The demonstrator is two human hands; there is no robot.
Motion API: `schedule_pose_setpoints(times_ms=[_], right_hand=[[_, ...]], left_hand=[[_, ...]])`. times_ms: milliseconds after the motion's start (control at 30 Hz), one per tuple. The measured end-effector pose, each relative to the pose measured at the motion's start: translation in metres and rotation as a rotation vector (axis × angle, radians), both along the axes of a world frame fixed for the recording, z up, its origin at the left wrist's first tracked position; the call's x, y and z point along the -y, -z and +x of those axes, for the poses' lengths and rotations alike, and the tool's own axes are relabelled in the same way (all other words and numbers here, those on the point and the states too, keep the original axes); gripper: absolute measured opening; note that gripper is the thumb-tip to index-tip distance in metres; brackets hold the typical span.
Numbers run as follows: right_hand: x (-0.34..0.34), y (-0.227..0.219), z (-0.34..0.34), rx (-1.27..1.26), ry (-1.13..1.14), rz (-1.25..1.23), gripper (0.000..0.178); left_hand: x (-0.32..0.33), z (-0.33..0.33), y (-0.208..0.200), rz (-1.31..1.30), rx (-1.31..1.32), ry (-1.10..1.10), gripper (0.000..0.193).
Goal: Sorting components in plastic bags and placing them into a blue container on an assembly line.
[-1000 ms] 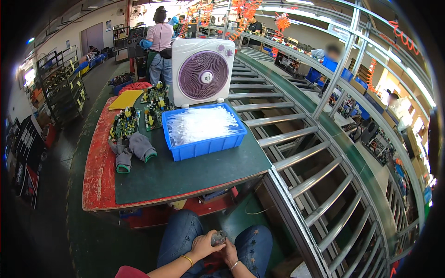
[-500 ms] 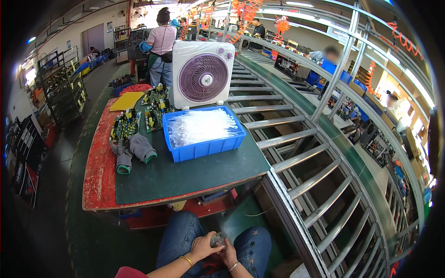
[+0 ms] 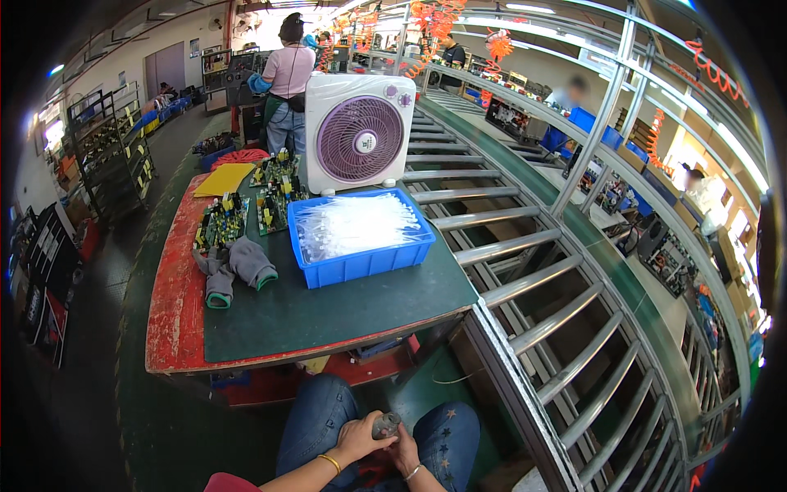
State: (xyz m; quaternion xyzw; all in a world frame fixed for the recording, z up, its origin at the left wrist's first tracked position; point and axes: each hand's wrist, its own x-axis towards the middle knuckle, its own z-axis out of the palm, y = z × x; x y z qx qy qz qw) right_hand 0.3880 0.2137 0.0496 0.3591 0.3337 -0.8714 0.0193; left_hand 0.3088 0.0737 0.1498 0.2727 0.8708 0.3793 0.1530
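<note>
While the seated person bends over the lap, short of the worktop's near edge, a small greyish jar (image 3: pixel 385 424) is held above the gap between the thighs. Left hand (image 3: pixel 357 439): curled round the jar's left side, grasping it. Right hand (image 3: pixel 404 453): up against the other side, fingers partly hidden; from here I cannot tell whether it grips or merely steadies. Risk, by my judgement: nothing but the hands visibly supports the jar, so a loosened left grasp or a slick surface could let it fall to the floor. Material uncertain; if glass, breakage is possible.

Worktop (image 3: pixel 352 324), left half, in from the near edge: grey gloves (image 3: pixel 250 262) with green cuffs. Toward the right edge: blue bin (image 3: pixel 369 266), heaped with white cable ties (image 3: pixel 357 223). A knock could spill ties onto the roller conveyor (image 3: pixel 534 281) alongside. Behind the gloves: circuit boards (image 3: pixel 223 221), set close together; careless shuffling might bend parts. Yellow sheet (image 3: pixel 223 179) near the far left corner. Box fan (image 3: pixel 361 135) upright behind the bin, by the far right corner; a hard shove to the bin could topple it. Beyond: co-worker in a pink top (image 3: pixel 288 74).
</note>
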Motion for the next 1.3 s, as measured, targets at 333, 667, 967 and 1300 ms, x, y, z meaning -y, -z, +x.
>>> schedule_pose_setpoints(times_ms=[333, 667, 967, 1300], right_hand=[[-0.001, 0.007, -0.001, -0.001, 0.065, -0.014, 0.036], [0.001, 0.006, -0.002, 0.011, 0.059, -0.013, 0.036], [0.003, -0.006, -0.003, 0.008, 0.083, -0.01, 0.035], [0.006, -0.011, -0.003, 0.022, 0.059, 0.024, 0.032]], left_hand=[[-0.001, 0.0, -0.003, -0.005, 0.018, 0.038, 0.075], [0.0, 0.001, 0.003, 0.01, -0.024, 0.026, 0.075], [0.0, 0.001, -0.003, 0.004, -0.041, 0.051, 0.071], [0.001, 0.0, 0.002, 0.029, -0.04, 0.04, 0.071]])
